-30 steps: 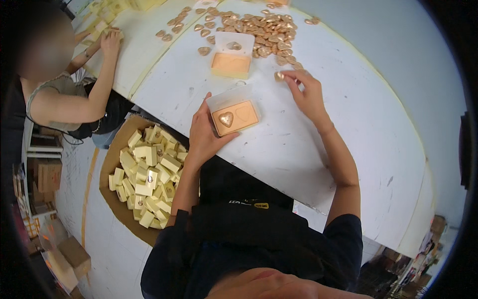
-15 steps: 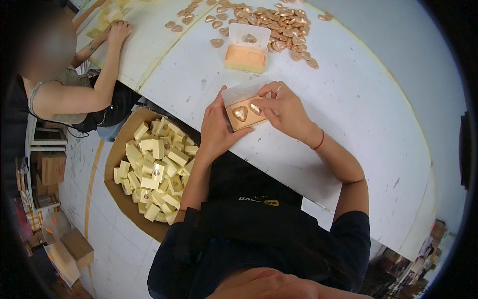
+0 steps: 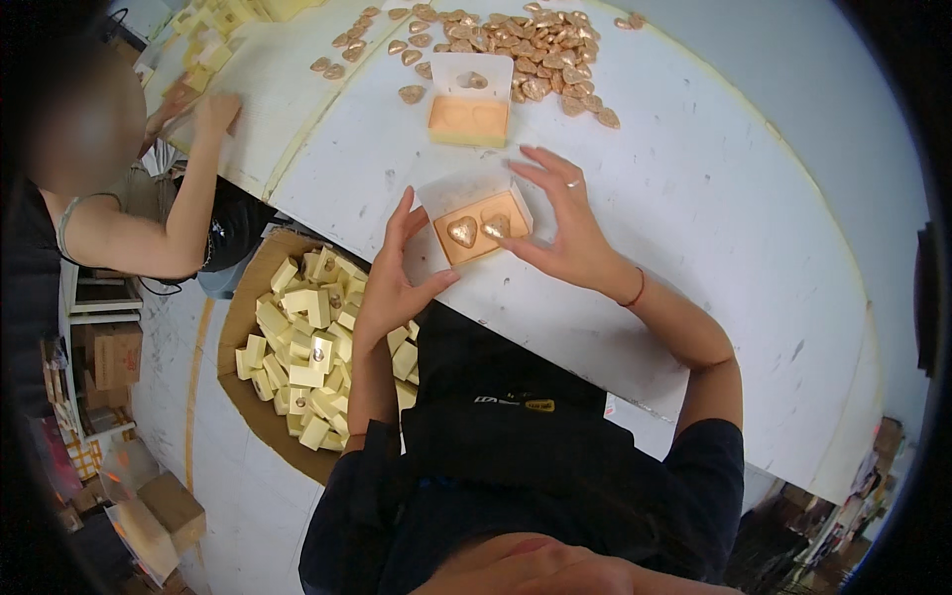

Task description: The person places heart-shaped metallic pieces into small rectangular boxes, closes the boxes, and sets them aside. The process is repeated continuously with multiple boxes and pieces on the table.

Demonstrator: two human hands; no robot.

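- Right now, a small open box [image 3: 478, 226] is framed between two hands at the near edge of the white table [image 3: 694, 198]; nothing is pinched or clamped.
- The left hand [image 3: 397, 278] is held with fingers spread and loose, its fingertips touching the box's left side and near corner.
- The right hand [image 3: 563, 223] is laid open along the box's right side, fingers fanned out above the lid flap, so the box is cradled rather than gripped.
- The box lies between the palms, its long axis running left to right and slightly tilted; both hands are about equally close, the right one a touch more over it.
- Two foil-wrapped hearts [image 3: 478, 230] are seen seated side by side in the orange insert, filling both hollows; the pale lid is still raised at the far side.
- Just beyond, a second open box [image 3: 469, 111] is set out, its orange insert apparently unfilled, with one heart resting on its upright lid.
- Further back, a loose heap of foil hearts [image 3: 526, 50] is spread over the table.
- Down to the left, below the table edge, a round cardboard tub [image 3: 238, 337] is piled with closed cream boxes [image 3: 297, 347].
- At the far left, another person's hand [image 3: 213, 114] is rested on an adjoining table.
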